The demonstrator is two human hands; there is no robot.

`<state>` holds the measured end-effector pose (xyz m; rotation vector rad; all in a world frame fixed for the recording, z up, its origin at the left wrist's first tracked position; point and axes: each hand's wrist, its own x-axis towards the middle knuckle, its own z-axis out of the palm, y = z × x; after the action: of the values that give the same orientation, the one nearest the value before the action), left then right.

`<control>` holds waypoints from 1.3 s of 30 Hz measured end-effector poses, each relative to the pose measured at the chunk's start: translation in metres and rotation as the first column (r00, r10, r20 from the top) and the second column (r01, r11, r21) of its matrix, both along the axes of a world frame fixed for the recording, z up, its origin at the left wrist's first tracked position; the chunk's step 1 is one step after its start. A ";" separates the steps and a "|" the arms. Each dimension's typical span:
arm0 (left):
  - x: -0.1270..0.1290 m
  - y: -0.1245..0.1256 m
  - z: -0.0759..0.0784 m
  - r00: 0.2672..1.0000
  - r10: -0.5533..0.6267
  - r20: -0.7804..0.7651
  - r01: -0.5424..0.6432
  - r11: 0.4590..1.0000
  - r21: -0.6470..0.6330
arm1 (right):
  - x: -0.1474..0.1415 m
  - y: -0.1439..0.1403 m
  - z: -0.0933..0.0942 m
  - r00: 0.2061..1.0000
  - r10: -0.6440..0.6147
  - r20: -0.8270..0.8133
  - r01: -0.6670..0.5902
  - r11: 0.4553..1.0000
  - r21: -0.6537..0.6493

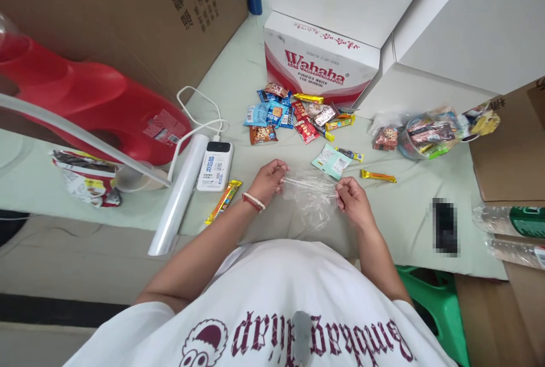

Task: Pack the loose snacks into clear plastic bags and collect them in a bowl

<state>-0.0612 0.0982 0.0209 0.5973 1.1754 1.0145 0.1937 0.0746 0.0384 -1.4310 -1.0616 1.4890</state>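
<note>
A clear plastic bag (317, 202) is stretched between my two hands, over the near edge of the table. My left hand (270, 182) pinches one end of its gathered rim. At the other end, my right hand (352, 201) has its fingers closed on the rim. The bag hangs crumpled below, and I see nothing inside it. Just beyond it lie a pale green snack packet (331, 160) and a small dark blue-and-yellow wrapped bar (349, 154). A yellow wrapped stick (378, 176) is right of my right hand; another yellow snack bar (223, 202) lies beside my left forearm.
A pile of wrapped snacks (304, 114) sits before a Wahaha carton (319, 63). At right are a round tub of snacks (430, 134) and a blurred-out dark object (445, 227). Left are a power bank (216, 166), a plastic film roll (181, 197) and a red jug (93, 103).
</note>
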 end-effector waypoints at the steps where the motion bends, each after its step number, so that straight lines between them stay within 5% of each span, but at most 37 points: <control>1: -0.005 0.002 0.006 0.999 -0.038 0.028 0.038 0.999 0.023 | 0.005 0.003 0.002 0.999 0.033 -0.013 -0.033 0.999 0.001; 9: -0.008 -0.012 0.067 0.875 -0.440 0.203 0.385 0.886 0.260 | -0.003 0.041 -0.013 0.962 0.000 -0.273 0.013 0.999 0.045; 14: -0.015 -0.026 0.082 0.774 -0.604 0.189 0.554 0.792 0.257 | -0.036 0.066 -0.008 0.918 0.238 -0.317 -0.208 0.970 0.124; 17: -0.026 -0.028 0.080 0.759 -0.629 0.170 0.577 0.770 0.273 | -0.054 0.063 0.009 0.766 0.499 -0.406 -0.464 0.866 0.189; 19: -0.032 -0.027 0.077 0.801 -0.582 0.143 0.529 0.798 0.287 | -0.063 0.052 0.018 0.617 0.662 -0.425 -0.645 0.735 0.208; 21: -0.039 -0.025 0.074 0.867 -0.481 0.128 0.425 0.849 0.313 | -0.065 0.041 0.022 0.604 0.701 -0.378 -0.684 0.700 0.204; 25: -0.046 -0.018 0.064 0.983 -0.114 0.143 0.047 0.914 0.403 | -0.053 0.036 0.012 0.838 0.475 -0.269 -0.432 0.878 0.206; 27: -0.044 -0.014 0.057 0.984 -0.003 0.180 -0.068 0.919 0.388 | -0.046 0.040 0.007 0.880 0.397 -0.263 -0.355 0.915 0.193; 30: -0.032 -0.010 0.050 0.967 -0.026 0.254 -0.065 0.937 0.344 | -0.050 0.045 0.007 0.891 0.371 -0.262 -0.327 0.924 0.197; 35: -0.011 -0.007 0.056 0.965 -0.057 0.257 -0.066 0.892 0.447 | -0.087 0.037 0.010 0.841 0.456 -0.291 -0.406 0.888 0.218; 39: -0.013 -0.009 0.060 0.950 -0.013 0.313 -0.134 0.886 0.445 | -0.098 0.030 0.006 0.894 0.398 -0.207 -0.357 0.911 0.207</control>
<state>-0.0742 0.0893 0.0810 0.7443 0.6761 1.4051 0.0961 0.1048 0.0444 -0.9271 -1.3239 1.7524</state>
